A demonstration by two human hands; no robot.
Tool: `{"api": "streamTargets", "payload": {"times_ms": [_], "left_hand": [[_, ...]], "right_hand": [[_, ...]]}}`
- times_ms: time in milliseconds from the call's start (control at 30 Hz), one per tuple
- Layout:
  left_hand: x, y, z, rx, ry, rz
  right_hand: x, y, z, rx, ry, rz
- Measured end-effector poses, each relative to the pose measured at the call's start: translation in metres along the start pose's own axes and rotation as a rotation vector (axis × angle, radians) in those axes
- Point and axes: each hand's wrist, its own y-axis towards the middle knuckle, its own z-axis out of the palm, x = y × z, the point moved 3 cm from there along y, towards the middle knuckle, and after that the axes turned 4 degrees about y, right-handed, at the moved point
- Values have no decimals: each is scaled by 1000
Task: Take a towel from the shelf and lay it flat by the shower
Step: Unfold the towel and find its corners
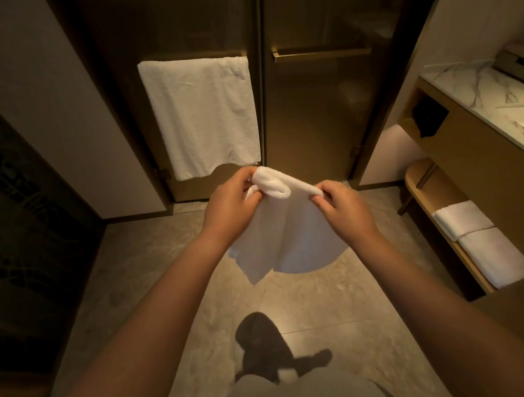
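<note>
A small white towel point(286, 236) hangs in the air in front of me, held by its top edge. My left hand point(229, 202) pinches the bunched left corner, and my right hand point(342, 204) grips the right part of the same edge. The cloth droops below both hands above the stone floor point(319, 304). The dark glass shower doors point(311, 112) stand straight ahead. At the right, a low wooden shelf point(419, 185) carries two folded white towels point(481, 239).
A larger white towel point(203, 114) hangs on the left door's bar. A brass handle bar point(320, 53) crosses the right door. A marble vanity top point(487, 98) runs along the right. A dark patterned panel point(22, 238) is at the left. My leg and dark shoe point(261, 348) are below.
</note>
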Motion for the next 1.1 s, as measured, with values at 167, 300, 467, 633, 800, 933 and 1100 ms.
{"api": "streamTargets", "payload": {"times_ms": [167,300,467,633,800,933,1100], "left_hand": [[15,4,-19,-31,80,-9],[29,6,-32,-14,161,-59],[35,3,-33,29,239,-41],[37,5,-39,63,321,1],[33,11,-49,34,384,69],[31,12,-57,30,407,94],[22,20,-73,-65,439,163]], "right_hand": [[-6,11,-21,-74,-47,-23],[-25,11,-43,-96,-112,-16],[-46,3,-66,-76,-228,-7],[-49,-6,-70,23,-364,-73],[-50,-10,-78,31,-400,-179],[-43,-7,-84,-42,-365,-214],[-42,-8,-84,5,-371,-228]]}}
